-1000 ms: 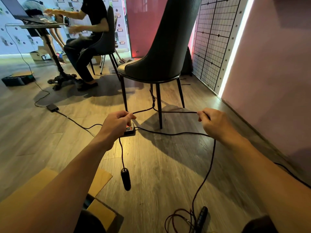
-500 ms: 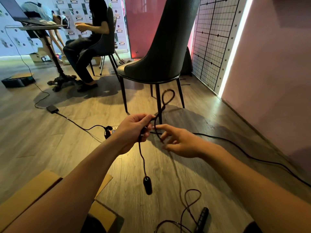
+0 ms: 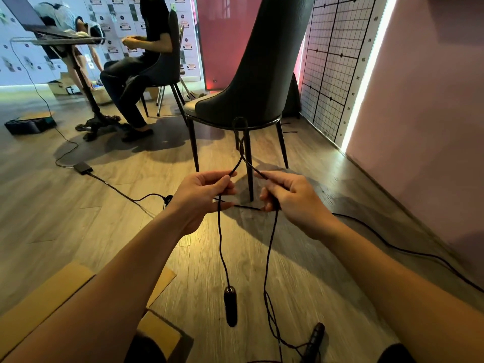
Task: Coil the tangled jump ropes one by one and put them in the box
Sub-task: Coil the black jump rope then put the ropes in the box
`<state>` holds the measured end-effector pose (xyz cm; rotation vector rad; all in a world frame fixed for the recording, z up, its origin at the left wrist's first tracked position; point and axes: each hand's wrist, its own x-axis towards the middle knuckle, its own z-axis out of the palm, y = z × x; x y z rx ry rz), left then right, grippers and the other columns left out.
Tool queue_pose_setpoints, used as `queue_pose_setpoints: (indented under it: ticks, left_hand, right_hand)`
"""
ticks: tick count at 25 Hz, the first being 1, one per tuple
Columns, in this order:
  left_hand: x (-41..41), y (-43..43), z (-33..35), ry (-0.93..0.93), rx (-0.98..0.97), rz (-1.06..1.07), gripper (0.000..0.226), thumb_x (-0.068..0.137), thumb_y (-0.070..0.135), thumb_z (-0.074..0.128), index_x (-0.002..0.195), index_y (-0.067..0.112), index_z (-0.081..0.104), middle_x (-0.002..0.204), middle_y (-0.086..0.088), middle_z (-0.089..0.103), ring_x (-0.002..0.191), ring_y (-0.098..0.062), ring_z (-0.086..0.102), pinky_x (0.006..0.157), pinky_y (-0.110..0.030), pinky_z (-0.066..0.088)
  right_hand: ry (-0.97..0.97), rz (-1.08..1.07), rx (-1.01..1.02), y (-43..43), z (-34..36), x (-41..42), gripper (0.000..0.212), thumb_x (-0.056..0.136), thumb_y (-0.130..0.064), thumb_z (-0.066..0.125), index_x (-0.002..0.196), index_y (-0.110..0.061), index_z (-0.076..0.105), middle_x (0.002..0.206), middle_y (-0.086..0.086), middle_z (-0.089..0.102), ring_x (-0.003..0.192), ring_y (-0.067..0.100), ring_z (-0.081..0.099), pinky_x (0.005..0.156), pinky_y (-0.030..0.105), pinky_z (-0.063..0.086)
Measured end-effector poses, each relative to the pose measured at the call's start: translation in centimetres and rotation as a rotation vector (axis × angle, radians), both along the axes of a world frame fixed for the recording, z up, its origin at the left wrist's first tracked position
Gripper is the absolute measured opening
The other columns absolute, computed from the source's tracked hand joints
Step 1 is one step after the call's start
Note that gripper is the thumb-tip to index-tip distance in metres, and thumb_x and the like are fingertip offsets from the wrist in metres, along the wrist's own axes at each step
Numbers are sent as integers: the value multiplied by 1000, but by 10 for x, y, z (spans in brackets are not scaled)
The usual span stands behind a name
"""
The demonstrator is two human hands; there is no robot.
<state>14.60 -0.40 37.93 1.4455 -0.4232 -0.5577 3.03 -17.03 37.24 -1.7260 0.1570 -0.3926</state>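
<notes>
Head view. Left hand: fingers curled, thumb and forefinger pinching rope. Right hand: fingers curled, pinching same rope just beside. Loop standing up between both hands, before chair. Handle hanging below left hand. Second handle lying on floor amid slack. Box left of hanging handle.

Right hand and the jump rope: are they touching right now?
Touching. The head view shows the right hand gripping the black jump rope: the cord enters at its fingertips and hangs out below its curled fingers.
</notes>
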Motion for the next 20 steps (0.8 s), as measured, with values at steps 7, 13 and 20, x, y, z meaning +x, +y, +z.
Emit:
queue_pose_setpoints:
  ticks: [7, 13, 20]
  left_hand:
    - [3, 0, -3, -14, 84, 55, 18, 99, 17, 57, 105, 11, 73, 66, 1, 48, 59, -11, 45, 86, -50, 54]
    - [-4, -3, 2, -100, 78, 71, 20, 99, 21, 57, 100, 12, 75, 85, -3, 63, 68, -11, 60, 76, -42, 56]
    - [9, 3, 0, -51, 13, 304, 11, 95, 14, 63, 101, 15, 72, 95, -2, 68, 81, -15, 66, 67, -33, 53]
  right_hand:
    - [111, -227, -287, -22, -7, -2, 32, 103, -13, 40, 102, -26, 69, 80, -4, 66, 67, 5, 55, 61, 22, 42]
    - [-48, -177, -545, -20, -5, -4, 11, 98, -29, 59, 104, -25, 69, 82, -17, 58, 73, -9, 54, 59, 8, 42]
    - [-67, -474, -420, -31, 3, -3, 34, 107, -29, 37, 82, -20, 57, 71, -3, 56, 61, 8, 51, 51, 16, 40]
